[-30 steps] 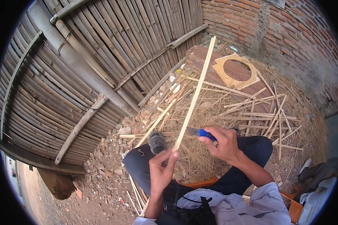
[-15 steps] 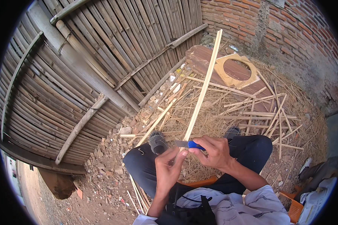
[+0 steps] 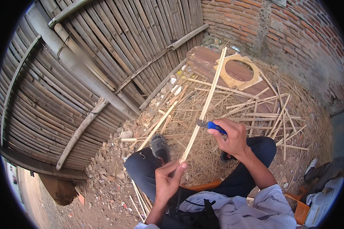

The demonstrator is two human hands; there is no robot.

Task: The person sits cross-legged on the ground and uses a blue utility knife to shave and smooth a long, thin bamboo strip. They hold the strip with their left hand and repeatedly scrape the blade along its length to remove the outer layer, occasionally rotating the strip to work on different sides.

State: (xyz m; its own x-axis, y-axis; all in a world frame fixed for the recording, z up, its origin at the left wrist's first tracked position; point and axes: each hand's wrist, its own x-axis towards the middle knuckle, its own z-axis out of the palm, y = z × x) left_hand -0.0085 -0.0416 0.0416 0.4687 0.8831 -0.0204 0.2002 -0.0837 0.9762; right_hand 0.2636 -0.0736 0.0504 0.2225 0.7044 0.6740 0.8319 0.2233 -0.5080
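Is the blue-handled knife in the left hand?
No, the right hand grips the blue-handled knife, while the left hand pinches the near end of the pale strip.

Knife (image 3: 216, 128) seemingly on strip (image 3: 214, 86), fence (image 3: 116, 45) left

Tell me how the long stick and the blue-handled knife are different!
The stick is much longer than the knife. The stick is pale yellow, while the knife has a blue handle and greyish blade. The left hand pinches the stick's near end; the right hand grips the knife's handle. Both are held.
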